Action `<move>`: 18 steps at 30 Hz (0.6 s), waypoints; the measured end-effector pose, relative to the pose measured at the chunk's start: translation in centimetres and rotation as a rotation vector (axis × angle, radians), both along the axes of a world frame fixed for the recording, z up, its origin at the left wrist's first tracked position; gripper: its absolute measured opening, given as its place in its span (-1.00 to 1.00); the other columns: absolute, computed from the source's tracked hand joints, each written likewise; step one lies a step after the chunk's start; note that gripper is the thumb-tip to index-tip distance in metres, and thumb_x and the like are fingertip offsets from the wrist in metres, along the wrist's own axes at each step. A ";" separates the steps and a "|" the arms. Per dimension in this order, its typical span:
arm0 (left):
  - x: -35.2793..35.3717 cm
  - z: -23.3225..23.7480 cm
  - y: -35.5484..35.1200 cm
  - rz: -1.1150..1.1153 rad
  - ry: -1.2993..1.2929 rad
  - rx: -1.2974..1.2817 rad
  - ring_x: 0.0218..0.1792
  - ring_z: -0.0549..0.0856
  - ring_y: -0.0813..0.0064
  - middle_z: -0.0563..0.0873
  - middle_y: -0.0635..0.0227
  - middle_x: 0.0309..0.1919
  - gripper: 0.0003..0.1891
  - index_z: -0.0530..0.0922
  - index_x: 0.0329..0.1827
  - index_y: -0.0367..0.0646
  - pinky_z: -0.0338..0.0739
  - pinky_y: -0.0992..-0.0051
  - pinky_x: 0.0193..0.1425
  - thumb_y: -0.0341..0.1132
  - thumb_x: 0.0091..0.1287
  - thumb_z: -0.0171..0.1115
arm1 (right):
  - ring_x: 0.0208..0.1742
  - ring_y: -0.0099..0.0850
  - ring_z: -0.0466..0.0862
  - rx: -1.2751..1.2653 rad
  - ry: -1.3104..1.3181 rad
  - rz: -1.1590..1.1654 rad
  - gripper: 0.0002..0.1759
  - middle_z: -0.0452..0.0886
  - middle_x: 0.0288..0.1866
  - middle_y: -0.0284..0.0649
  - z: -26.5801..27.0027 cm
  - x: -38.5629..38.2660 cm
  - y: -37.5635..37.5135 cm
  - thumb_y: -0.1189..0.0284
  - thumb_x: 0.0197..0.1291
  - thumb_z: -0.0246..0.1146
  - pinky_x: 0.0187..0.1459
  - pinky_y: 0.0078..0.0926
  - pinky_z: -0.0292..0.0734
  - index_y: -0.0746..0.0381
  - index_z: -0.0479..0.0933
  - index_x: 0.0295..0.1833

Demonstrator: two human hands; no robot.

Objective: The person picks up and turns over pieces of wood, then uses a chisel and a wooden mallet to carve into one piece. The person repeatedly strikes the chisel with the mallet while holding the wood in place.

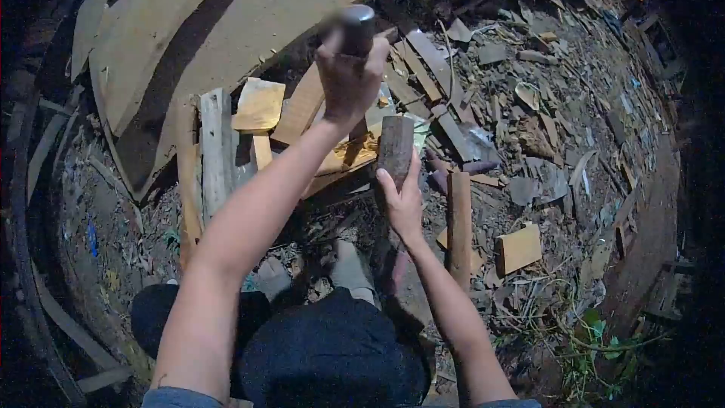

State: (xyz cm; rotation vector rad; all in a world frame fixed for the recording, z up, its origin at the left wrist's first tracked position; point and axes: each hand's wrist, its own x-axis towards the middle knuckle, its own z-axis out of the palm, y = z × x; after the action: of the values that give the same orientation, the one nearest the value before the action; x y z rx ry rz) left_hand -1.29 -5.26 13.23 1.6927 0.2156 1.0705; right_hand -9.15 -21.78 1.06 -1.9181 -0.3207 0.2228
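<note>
My left hand [351,83] is raised in the upper middle, its fingers wrapped round a dark tool [356,29] with a shiny rounded metal end. Motion blur hides the rest of the tool's shape. Lower and to the right, my right hand [404,204] grips a dark, rough wood block [396,143] standing roughly upright, thumb on its near face. Left of the block lies a splintered yellowish piece of wood [359,151]. Whether the block's lower end touches anything is hard to tell.
Large curved boards [249,15] lie across the top. A grey plank [216,151] stands at the left. Right of my right hand are a brown stick [458,219] and a yellow wood block [519,249]. Wood scraps litter the ground, with green plants [596,340] at lower right.
</note>
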 end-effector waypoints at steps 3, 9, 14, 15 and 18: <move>0.1 -0.1 -0.1 0.070 -0.076 0.184 -0.65 0.53 0.45 0.53 0.30 -0.68 -0.87 0.43 -0.53 -0.22 0.42 0.37 -0.48 -0.40 0.07 0.19 | 0.12 0.07 0.60 -0.004 0.089 0.031 -0.07 0.52 0.18 0.20 1.3 0.7 -0.6 0.08 0.23 0.23 0.15 -0.15 0.45 0.08 -0.11 0.56; -0.6 0.2 -0.8 0.134 -0.092 0.258 -0.64 0.53 0.42 0.51 0.27 -0.67 -0.87 0.43 -0.51 -0.20 0.42 0.35 -0.48 -0.40 0.09 0.21 | 0.43 -0.19 0.33 0.389 0.042 0.154 -0.14 0.27 0.44 0.06 7.1 6.9 -1.7 0.20 0.25 0.24 0.40 -0.34 0.21 0.31 0.01 0.53; -0.8 0.1 -1.1 0.013 -0.078 0.227 -0.55 0.61 0.32 0.58 0.24 -0.58 -0.89 0.48 -0.44 -0.22 0.46 0.34 -0.43 -0.39 0.12 0.22 | -0.06 -0.41 0.60 0.562 -0.415 0.184 -0.27 0.56 -0.02 -0.10 23.2 6.4 -0.5 0.21 0.22 0.22 0.00 -0.43 0.51 0.22 0.15 0.43; -0.7 -0.1 -1.1 0.012 -0.084 0.229 -0.55 0.61 0.32 0.58 0.24 -0.58 -0.89 0.48 -0.44 -0.22 0.46 0.34 -0.43 -0.39 0.12 0.22 | -0.09 -0.32 0.65 0.509 -0.534 0.188 -0.25 0.60 -0.07 -0.04 23.9 6.6 -0.2 0.16 0.21 0.22 -0.02 -0.36 0.53 0.20 0.15 0.44; 0.5 -1.9 -1.1 0.001 -0.239 0.094 -0.47 0.67 0.24 0.66 0.20 -0.49 -0.84 0.56 -0.29 -0.22 0.53 0.32 -0.35 -0.35 0.10 0.23 | 0.04 0.11 0.64 -0.093 -0.515 0.416 -0.13 0.64 0.00 0.17 21.9 9.5 0.6 -0.07 0.07 0.20 0.07 -0.05 0.51 0.06 0.16 0.46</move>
State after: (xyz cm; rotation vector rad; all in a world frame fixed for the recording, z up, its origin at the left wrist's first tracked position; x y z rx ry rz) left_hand -0.76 -6.38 11.35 1.6302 0.0132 1.2890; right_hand 0.34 -21.14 22.94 -1.9646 -1.0724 0.0099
